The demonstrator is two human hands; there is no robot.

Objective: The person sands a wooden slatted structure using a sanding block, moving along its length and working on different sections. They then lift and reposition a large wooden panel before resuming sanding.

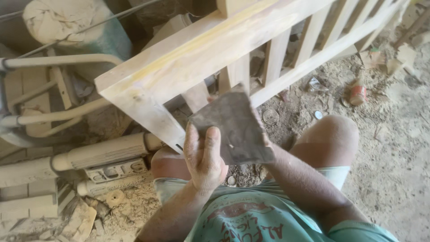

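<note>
1. The left hand (204, 157), dusty with sawdust, has its grip clenched on the lower left edge of a dark, worn sheet of sandpaper (233, 125) at the centre of the frame.
2. The right hand is mostly hidden behind the sheet; its grip I cannot tell.
3. The sandpaper is stiff, roughly square and matte grey-brown, held just beside the corner post of a pale wooden frame (179, 62).
4. That frame is smooth, square-edged timber with upright slats, running toward the upper right.
5. The floor (394, 143) is loose sawdust and scraps; rounded, dust-coated tubing (62, 60) lies at the left.
</note>
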